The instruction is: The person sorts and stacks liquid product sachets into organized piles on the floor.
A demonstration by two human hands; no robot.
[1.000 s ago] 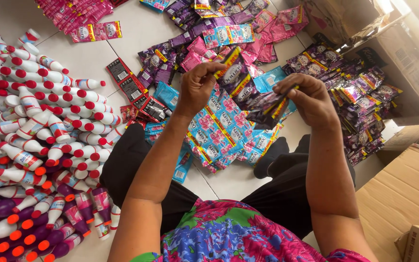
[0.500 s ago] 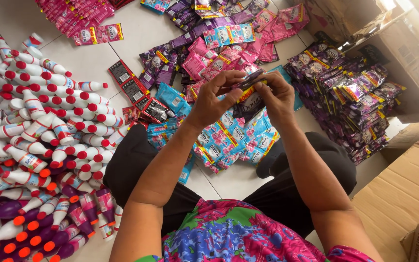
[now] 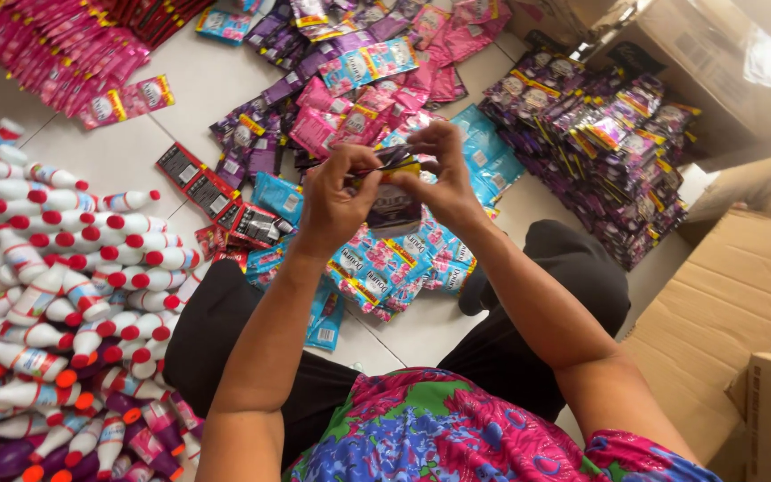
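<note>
My left hand [image 3: 336, 198] and my right hand [image 3: 437, 174] meet in front of me, both pinching a small bundle of dark sachets [image 3: 394, 192] with yellow edges. The bundle hangs between the two hands above a spread of blue and pink sachets [image 3: 385, 268] lying on the tiled floor. My legs in black trousers [image 3: 541, 277] are folded on either side of that spread.
A heap of white bottles with red caps [image 3: 55, 259] fills the left. Red and black sachets [image 3: 216, 201] lie beside it. Pink sachets [image 3: 55, 62] sit top left, purple sachet stacks [image 3: 608, 143] at the right, cardboard boxes [image 3: 742, 295] at far right.
My two hands, apart a second ago with sachets in each, have come together and now hold one bundle between them, slightly higher over the floor.
</note>
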